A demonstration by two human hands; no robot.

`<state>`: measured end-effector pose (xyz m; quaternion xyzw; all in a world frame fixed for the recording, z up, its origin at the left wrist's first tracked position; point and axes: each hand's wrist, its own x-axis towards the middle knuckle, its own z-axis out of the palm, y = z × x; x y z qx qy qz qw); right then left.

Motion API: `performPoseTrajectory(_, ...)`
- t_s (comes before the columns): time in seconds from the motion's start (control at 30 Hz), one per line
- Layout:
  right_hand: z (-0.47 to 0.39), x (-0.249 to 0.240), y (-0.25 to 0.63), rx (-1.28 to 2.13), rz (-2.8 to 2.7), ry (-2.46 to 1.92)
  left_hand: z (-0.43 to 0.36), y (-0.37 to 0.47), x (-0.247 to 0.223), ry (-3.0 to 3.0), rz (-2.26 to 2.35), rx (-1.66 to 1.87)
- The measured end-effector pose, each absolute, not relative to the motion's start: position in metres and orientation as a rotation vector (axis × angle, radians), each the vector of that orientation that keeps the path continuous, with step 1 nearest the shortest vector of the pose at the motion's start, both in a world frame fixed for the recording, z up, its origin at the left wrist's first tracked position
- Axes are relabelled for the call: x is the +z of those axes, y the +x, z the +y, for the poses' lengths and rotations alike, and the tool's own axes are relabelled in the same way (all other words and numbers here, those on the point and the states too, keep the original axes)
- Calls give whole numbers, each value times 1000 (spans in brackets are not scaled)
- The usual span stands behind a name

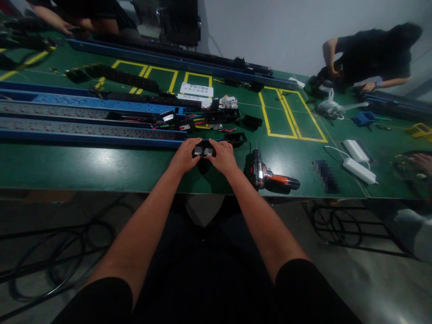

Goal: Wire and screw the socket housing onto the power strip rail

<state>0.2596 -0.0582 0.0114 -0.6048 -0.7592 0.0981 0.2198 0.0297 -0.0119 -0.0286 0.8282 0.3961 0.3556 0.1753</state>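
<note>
Between my two hands I hold a small black part [203, 152] with two pale rectangles on its upper face; its exact kind I cannot make out. My left hand [186, 155] grips its left end, the thumb pressed near one pale rectangle. On the opposite end, my right hand [222, 155] is closed round it in the same way. Just beyond my fingers lie a black housing [236, 139] and the ends of blue metal channels [141, 140] with coloured wires. A cordless drill [266, 173] with orange trim rests to the right of my right hand.
White labels [196, 89] and white connectors [228, 102] lie farther back on the green table [111, 168]. White adapters [359, 168] sit at the right. A person [371, 58] works at back right, another person's arm [54, 18] shows at back left.
</note>
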Motion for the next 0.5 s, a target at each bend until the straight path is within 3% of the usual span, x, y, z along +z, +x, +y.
performPoseTrajectory(0.5, -136, 12, 257, 153, -1948, -1724, -20, 26, -25, 2324, 1170, 961)
